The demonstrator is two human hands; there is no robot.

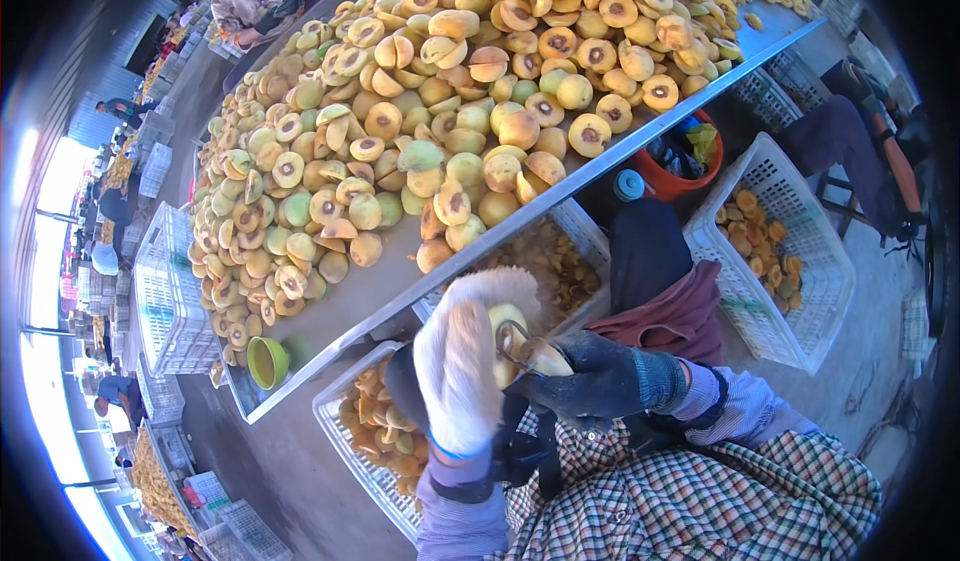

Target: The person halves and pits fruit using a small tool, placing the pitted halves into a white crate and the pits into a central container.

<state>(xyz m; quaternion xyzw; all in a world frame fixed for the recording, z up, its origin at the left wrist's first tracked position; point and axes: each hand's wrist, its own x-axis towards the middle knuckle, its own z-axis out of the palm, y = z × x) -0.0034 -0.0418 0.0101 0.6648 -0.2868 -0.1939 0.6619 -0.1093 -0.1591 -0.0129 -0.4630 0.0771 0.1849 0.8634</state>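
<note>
My left hand (pixel 462 356), in a fluffy white glove blurred by motion, is closed around a pale yellow peach half (pixel 503 319). My right hand (pixel 590 376), in a dark knitted glove, grips a pitting knife with a curved metal loop (pixel 513 339). The loop meets the cut side of the peach half; the handle is mostly hidden in the glove. Both hands are close together above my lap, just below the near edge of the metal table (pixel 385 311). A large heap of halved peaches (pixel 400 151), many with brown pit hollows showing, covers much of the table.
A green cup (pixel 268 362) stands at the table's near left corner. White crates of peach pieces are at my left (pixel 345 431), under the table edge (pixel 590 236) and at my right (pixel 800 311). An orange bucket (pixel 690 176) is beyond my knee. Another person (pixel 850 151) sits at far right.
</note>
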